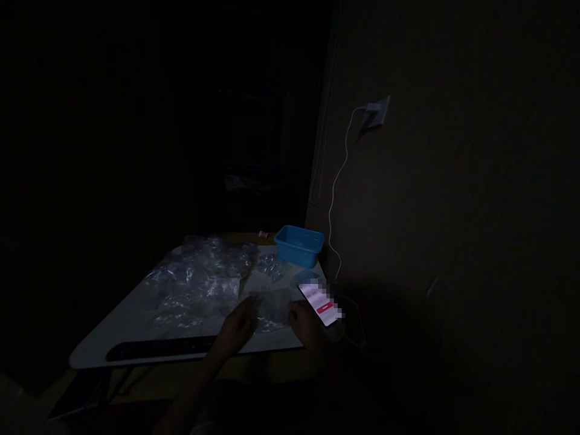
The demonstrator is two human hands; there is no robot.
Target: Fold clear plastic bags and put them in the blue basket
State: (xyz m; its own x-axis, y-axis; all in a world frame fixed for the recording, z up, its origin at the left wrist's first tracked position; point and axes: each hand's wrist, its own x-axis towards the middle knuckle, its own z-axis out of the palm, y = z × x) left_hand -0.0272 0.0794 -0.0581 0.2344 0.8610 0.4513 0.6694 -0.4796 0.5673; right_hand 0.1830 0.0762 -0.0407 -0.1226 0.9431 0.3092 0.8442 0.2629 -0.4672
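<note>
We hold a clear plastic bag (273, 309) between our left hand (240, 321) and right hand (302, 320), a lit phone (316, 298) beside it, a blue basin (295, 254) beyond.

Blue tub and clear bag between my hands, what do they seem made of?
Blue tub: probably moulded plastic, smooth and opaque, judging by its even colour and rounded corners. Clear bag: likely thin, glossy plastic film, since it looks see-through and creased, with glints.

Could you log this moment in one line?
left hand: at left edge of clear plastic piece; right hand: at its right edge; plastic pile: on table, left; phone: lit; blue tub: far end
</note>
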